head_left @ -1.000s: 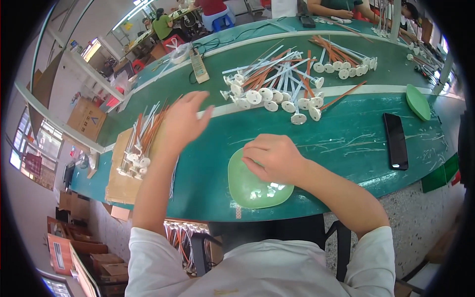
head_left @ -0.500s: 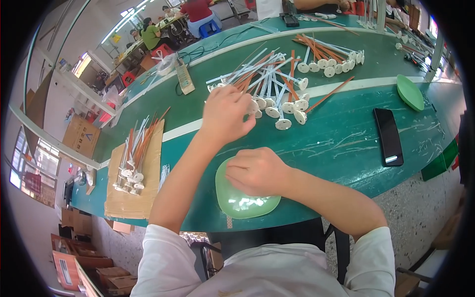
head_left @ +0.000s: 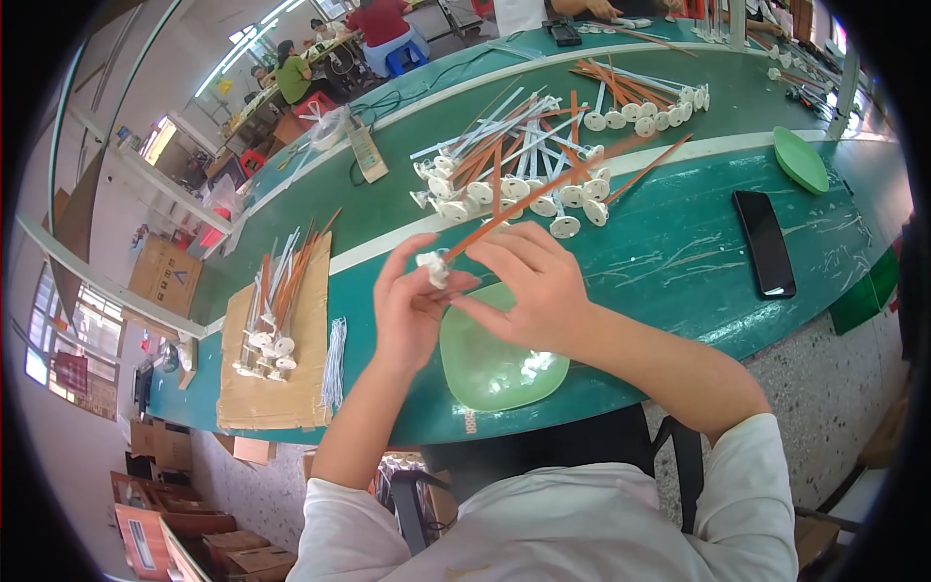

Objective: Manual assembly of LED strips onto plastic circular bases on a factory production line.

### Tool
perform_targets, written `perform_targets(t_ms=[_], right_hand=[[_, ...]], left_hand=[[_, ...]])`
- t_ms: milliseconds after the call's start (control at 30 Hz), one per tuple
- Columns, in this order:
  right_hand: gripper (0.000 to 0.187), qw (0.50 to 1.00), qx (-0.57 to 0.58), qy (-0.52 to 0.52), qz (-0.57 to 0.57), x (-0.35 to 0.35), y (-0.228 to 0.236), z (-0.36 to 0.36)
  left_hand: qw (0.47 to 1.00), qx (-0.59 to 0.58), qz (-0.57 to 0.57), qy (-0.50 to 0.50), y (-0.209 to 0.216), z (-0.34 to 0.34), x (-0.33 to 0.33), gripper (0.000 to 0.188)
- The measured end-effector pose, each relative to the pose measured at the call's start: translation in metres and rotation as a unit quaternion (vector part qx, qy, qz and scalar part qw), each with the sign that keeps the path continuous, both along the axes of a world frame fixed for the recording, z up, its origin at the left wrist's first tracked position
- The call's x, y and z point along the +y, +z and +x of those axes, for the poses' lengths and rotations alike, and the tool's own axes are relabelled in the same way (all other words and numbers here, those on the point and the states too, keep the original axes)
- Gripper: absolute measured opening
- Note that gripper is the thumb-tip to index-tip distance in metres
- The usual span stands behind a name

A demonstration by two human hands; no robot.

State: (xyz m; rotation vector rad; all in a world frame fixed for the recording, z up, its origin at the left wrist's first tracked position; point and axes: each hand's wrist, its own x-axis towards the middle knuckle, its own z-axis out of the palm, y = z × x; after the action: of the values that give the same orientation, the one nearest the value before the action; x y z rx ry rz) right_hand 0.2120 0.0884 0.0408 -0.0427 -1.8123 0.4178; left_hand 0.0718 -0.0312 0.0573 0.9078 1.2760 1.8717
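My left hand [head_left: 411, 315] is raised above a green workbench [head_left: 621, 339], its thumb and fingers grasping a small white fitting [head_left: 433, 269]. From the fitting, a thin brown strip [head_left: 519, 207] slants up and to the right, its far end blurred in front of a pile of similar parts. My right hand [head_left: 538, 286] is just beside the left, fingers bent and thumb pointing toward the left fingertips; I cannot tell whether it pinches anything.

Below my right hand, partly covered by it, a light green dish [head_left: 485, 373] sits near the bench's front edge, shiny clear pieces showing inside. Beyond my hands lies the pile of brown and white strips [head_left: 529, 155], white discs at their near ends. A second cluster of disc-ended strips [head_left: 655, 102] lies farther back, to the right.

To my left, a cardboard sheet [head_left: 291, 403] carries another bundle of disc-ended strips [head_left: 276, 320], and a bundle of thin white strands [head_left: 335, 364] lies at its right edge. To my right are a black phone [head_left: 763, 242] and, beyond it, another green dish [head_left: 801, 160].
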Motion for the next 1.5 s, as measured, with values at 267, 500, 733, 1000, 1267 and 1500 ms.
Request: perform_targets(t_ms=[267, 500, 733, 1000, 1267, 1500], right_hand=[[0.038, 0.996, 0.008, 0.055, 0.064, 0.015, -0.011, -0.009], [0.04, 0.992, 0.005, 0.059, 0.113, 0.004, -0.01, -0.007], [0.038, 0.987, 0.002, 0.084, 0.139, 0.003, -0.006, -0.007], [0.032, 0.981, 0.075, 0.08, 0.16, 0.001, -0.003, -0.006], [0.032, 0.983, 0.036, 0.099, 0.15, 0.007, -0.006, -0.005], [0.025, 0.973, -0.003, 0.087, 0.213, 0.006, -0.006, -0.001]], left_hand=[[0.982, -0.041, 0.002, -0.183, -0.025, -0.004, -0.001, 0.045], [0.977, 0.197, 0.027, -0.082, -0.028, -0.002, -0.011, 0.034], [0.961, -0.051, 0.088, -0.256, -0.026, -0.017, -0.019, 0.048], [0.955, -0.082, 0.124, -0.258, -0.027, -0.006, -0.019, 0.061], [0.959, -0.013, 0.128, -0.254, -0.026, -0.01, -0.019, 0.059], [0.98, 0.001, 0.044, -0.192, -0.024, -0.009, -0.02, 0.04]])
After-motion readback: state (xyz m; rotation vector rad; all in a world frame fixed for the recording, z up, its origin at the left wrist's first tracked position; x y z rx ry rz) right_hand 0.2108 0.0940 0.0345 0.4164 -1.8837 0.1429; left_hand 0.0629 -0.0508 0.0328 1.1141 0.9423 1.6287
